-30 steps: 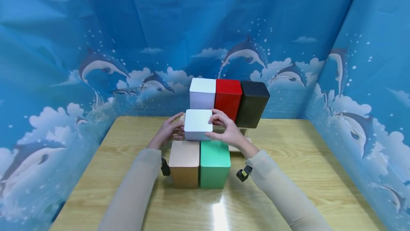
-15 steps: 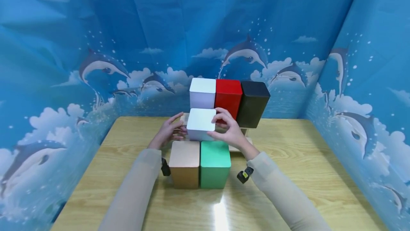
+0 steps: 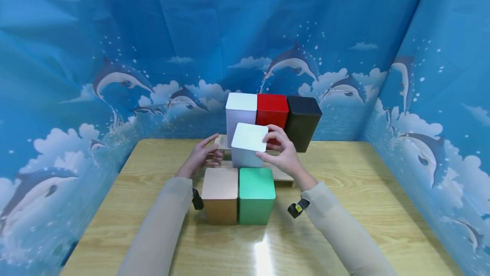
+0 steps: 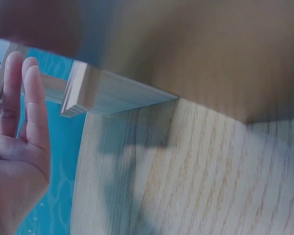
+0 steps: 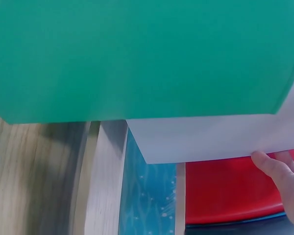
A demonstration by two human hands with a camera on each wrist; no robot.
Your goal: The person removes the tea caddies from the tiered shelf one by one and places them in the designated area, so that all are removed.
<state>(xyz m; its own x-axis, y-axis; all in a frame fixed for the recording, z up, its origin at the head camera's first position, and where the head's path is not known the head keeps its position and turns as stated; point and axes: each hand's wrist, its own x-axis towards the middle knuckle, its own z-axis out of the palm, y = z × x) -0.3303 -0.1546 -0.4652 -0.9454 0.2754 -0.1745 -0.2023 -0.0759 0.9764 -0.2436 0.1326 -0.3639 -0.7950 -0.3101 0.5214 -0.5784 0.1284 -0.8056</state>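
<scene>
My right hand (image 3: pixel 281 148) grips the right side of a white box (image 3: pixel 248 138), thumb toward the front, fingers farther back. The box tilts slightly, behind a green box (image 3: pixel 257 184) and a gold-brown box (image 3: pixel 220 184). In the right wrist view the thumb (image 5: pixel 269 164) touches the white box's side (image 5: pixel 206 137), and the green box (image 5: pixel 137 58) covers much of the picture. My left hand (image 3: pixel 200 157) holds nothing, beside the left end of a wooden rack (image 3: pixel 222 141). Fingers (image 4: pixel 36 98) look straight in the left wrist view.
On the rack's upper level stand another white box (image 3: pixel 241 110), a red box (image 3: pixel 272 108) and a black box (image 3: pixel 304 125). The rack's lower board (image 3: pixel 281 174) shows behind the green box. A blue dolphin-print curtain (image 3: pixel 214 55) surrounds the wooden table (image 3: pixel 337 208).
The held white box has moved right and slightly up with my right hand, and now tilts, uncovering more of the rack's boards. My left hand has stayed in place.
</scene>
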